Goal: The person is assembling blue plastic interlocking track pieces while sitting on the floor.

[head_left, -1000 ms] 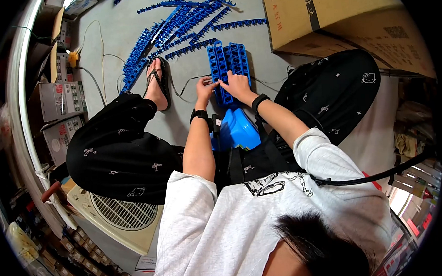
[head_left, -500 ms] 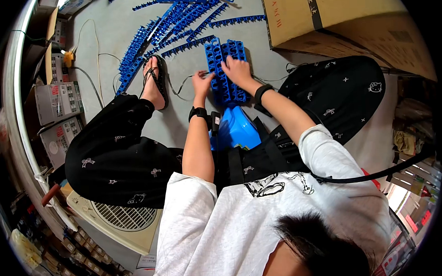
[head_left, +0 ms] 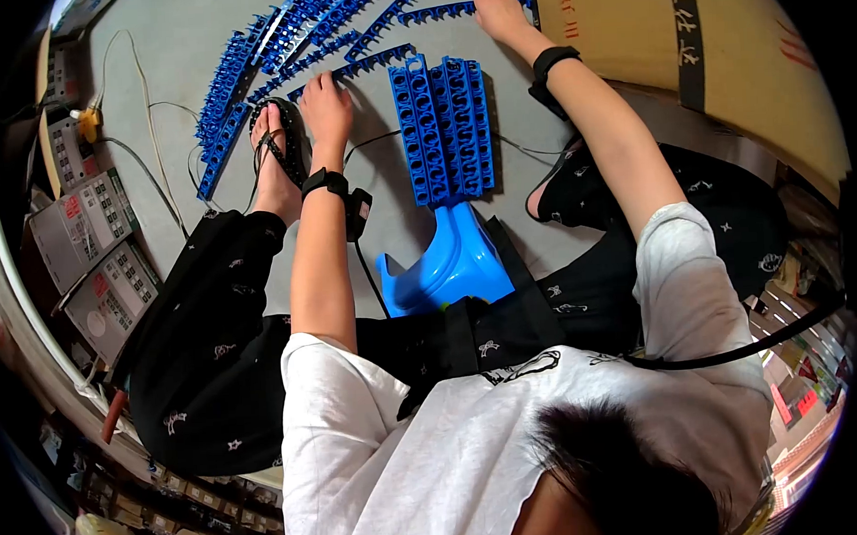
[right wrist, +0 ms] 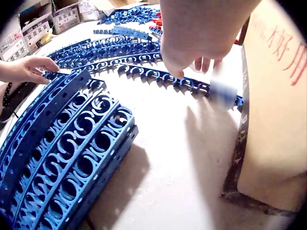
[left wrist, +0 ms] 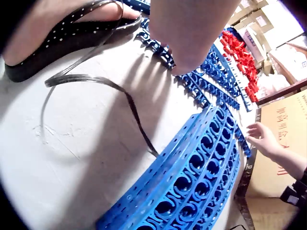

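A block of blue plastic strips with rows of C-shaped clips point(head_left: 444, 128) stands on the floor before the person, its strips side by side. Left of it, my left hand point(head_left: 328, 109) reaches to a loose clip strip point(head_left: 374, 61), fingertips at its near end. My right hand point(head_left: 501, 14) is stretched forward over the outer end of another loose clip strip point(head_left: 436, 12), beside the carton. In the left wrist view that right hand point(left wrist: 265, 140) has loosely bent fingers; in its own wrist view the palm hides much of the fingers.
More loose blue clip strips point(head_left: 232, 85) fan out on the floor ahead. A large carton point(head_left: 619, 30) borders the right. A blue plastic stool point(head_left: 457, 261) sits between the legs, and a sandalled foot point(head_left: 270, 150) is by the left hand. Red pieces point(left wrist: 240, 57) lie farther off.
Both hands have left the block of strips. The left moved left and forward to a loose strip; the right moved far forward and right, near the carton. The head view has shifted.
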{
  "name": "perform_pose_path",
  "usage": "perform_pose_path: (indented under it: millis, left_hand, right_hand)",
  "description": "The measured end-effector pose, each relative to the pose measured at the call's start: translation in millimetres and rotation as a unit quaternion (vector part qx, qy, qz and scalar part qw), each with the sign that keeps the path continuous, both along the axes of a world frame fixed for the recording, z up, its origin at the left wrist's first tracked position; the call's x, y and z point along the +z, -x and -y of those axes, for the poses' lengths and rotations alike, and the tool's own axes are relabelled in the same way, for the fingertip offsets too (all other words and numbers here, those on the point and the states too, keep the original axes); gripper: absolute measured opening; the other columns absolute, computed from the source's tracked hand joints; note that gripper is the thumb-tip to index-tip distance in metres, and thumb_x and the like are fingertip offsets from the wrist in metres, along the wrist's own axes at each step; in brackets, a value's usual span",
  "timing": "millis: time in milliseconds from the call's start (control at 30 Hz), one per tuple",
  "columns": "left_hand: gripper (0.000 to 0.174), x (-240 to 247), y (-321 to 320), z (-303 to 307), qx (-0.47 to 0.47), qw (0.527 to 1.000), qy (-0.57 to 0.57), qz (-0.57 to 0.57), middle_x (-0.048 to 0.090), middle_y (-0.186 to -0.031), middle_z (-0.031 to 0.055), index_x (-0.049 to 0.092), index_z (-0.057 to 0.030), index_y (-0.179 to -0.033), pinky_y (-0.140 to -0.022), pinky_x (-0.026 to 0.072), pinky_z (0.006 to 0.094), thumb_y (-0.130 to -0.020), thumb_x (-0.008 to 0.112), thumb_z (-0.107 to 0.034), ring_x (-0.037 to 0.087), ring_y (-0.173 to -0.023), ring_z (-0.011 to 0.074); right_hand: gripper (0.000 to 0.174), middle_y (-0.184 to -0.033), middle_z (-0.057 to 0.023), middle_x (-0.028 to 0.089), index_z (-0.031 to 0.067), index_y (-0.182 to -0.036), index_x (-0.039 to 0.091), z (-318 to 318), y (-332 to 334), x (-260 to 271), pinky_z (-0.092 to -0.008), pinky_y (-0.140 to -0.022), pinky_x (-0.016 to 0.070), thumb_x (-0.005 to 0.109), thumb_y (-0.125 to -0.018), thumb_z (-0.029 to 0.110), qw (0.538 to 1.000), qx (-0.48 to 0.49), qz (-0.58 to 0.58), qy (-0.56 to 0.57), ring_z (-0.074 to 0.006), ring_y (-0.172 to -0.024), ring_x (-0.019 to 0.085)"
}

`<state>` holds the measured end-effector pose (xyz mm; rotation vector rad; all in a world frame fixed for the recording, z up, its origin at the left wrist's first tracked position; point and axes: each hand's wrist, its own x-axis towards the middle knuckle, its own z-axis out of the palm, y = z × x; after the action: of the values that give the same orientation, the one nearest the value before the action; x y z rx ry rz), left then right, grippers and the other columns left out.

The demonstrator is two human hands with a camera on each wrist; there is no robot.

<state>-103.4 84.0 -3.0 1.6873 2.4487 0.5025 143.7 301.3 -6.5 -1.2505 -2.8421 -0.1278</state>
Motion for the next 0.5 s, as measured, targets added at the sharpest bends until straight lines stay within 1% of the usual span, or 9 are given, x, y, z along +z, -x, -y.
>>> perform_pose_path:
  millis: [67, 133, 167, 233, 267, 367, 400, 467, 500]
  left_hand:
    - [0.033, -4.0, -4.0, 1.1, 0.002, 1.0, 0.005, -0.02, 0.05, -0.099, 0.0112, 0.053, -0.0052, -0.1, -0.081, 0.0362, 0.0388, -0.07, 0.06, -0.015, 0.047, -0.094, 0.0272]
    - [0.031, -1.7, -9.4, 2.3, 0.004, 0.999, 0.008, -0.042, 0.05, -0.096, 0.0108, 0.054, -0.0054, -0.097, -0.08, 0.0355, 0.0386, -0.069, 0.061, -0.016, 0.046, -0.092, 0.0267]
    - [0.029, -1.2, -12.8, 3.3, -0.001, 0.999, 0.03, -0.042, 0.05, -0.093, 0.0106, 0.054, -0.0053, -0.094, -0.079, 0.0353, 0.0384, -0.069, 0.062, -0.016, 0.046, -0.09, 0.0265]
    - [0.026, -2.6, -16.4, 6.4, -0.004, 0.998, 0.05, -0.043, 0.049, -0.088, 0.0103, 0.052, -0.0039, -0.085, -0.076, 0.0349, 0.0384, -0.067, 0.064, -0.019, 0.046, -0.088, 0.0261]
    - [0.026, -2.3, -17.6, 6.4, -0.004, 0.998, 0.05, -0.042, 0.049, -0.088, 0.0103, 0.052, -0.0039, -0.085, -0.076, 0.0349, 0.0384, -0.067, 0.064, -0.019, 0.046, -0.088, 0.0261]
    - [0.025, -5.5, -14.7, 7.7, 0.001, 0.997, 0.07, -0.039, 0.049, -0.087, 0.0114, 0.05, -0.0026, -0.083, -0.073, 0.0374, 0.0395, -0.067, 0.063, -0.018, 0.047, -0.086, 0.0278]
    - [0.025, -9.7, -10.6, 10.0, -0.005, 0.997, 0.078, -0.025, 0.05, -0.088, 0.0126, 0.049, -0.0022, -0.083, -0.071, 0.039, 0.0398, -0.068, 0.061, -0.018, 0.048, -0.086, 0.0291]
    - [0.025, -8.9, -6.0, 8.7, -0.011, 0.997, 0.081, -0.013, 0.051, -0.089, 0.0139, 0.048, -0.0018, -0.083, -0.069, 0.0405, 0.0401, -0.069, 0.06, -0.019, 0.048, -0.086, 0.0304]
    - [0.025, -5.0, -4.7, 6.2, 0.015, 0.99, 0.135, 0.024, 0.052, -0.091, 0.0152, 0.047, -0.0015, -0.083, -0.069, 0.0415, 0.04, -0.069, 0.058, -0.019, 0.049, -0.086, 0.0314]
  right_hand:
    - [0.025, -0.088, -0.0113, 0.055, 0.0055, -0.095, 0.049, -4.6, 2.1, -10.1, -0.0406, -0.073, 0.0426, 0.056, -0.072, 0.012, 1.0, -0.001, 0.018, 0.012, -0.0277, -0.09, 0.053]
    - [0.025, -0.088, -0.0113, 0.055, 0.0052, -0.093, 0.048, -14.6, 1.3, -32.0, -0.04, -0.07, 0.0445, 0.057, -0.073, 0.016, 0.997, 0.011, 0.069, -0.034, -0.0284, -0.085, 0.055]
    - [0.025, -0.088, -0.0165, 0.056, 0.0025, -0.09, 0.054, -13.7, -4.5, -44.3, -0.0415, -0.075, 0.0432, 0.055, -0.069, 0.016, 0.999, 0.037, 0.036, 0.019, -0.0323, -0.086, 0.052]
    - [0.024, -0.086, -0.0159, 0.056, 0.0016, -0.089, 0.054, -11.7, -3.1, -54.1, -0.0401, -0.075, 0.043, 0.054, -0.068, 0.014, 0.999, 0.022, 0.027, 0.014, -0.031, -0.086, 0.052]
    - [0.022, -0.084, -0.0154, 0.056, 0.0007, -0.087, 0.055, -13.4, -3.5, -56.9, -0.0386, -0.076, 0.0427, 0.052, -0.067, 0.011, 1.0, 0.007, 0.019, 0.006, -0.0296, -0.086, 0.051]
    - [0.022, -0.085, -0.0159, 0.056, 0.0013, -0.087, 0.055, -8.7, 1.0, -25.4, -0.0391, -0.077, 0.0421, 0.055, -0.067, 0.012, 0.996, 0.012, 0.035, 0.075, -0.0308, -0.088, 0.05]
    - [0.022, -0.085, -0.0159, 0.056, 0.0013, -0.087, 0.055, -4.7, 2.2, -10.1, -0.0391, -0.077, 0.0421, 0.055, -0.067, 0.012, 0.997, 0.011, 0.033, 0.073, -0.0308, -0.088, 0.05]
    - [0.019, -0.084, -0.0129, 0.056, 0.0013, -0.088, 0.054, 2.2, 3.0, 16.3, -0.0345, -0.067, 0.0469, 0.058, -0.074, 0.013, 0.999, 0.026, -0.025, 0.04, -0.024, -0.079, 0.055]
    - [0.019, -0.084, -0.0129, 0.056, 0.0013, -0.088, 0.054, -1.9, 4.4, 16.7, -0.0345, -0.067, 0.0469, 0.058, -0.074, 0.013, 0.999, 0.026, -0.027, 0.035, -0.024, -0.079, 0.055]
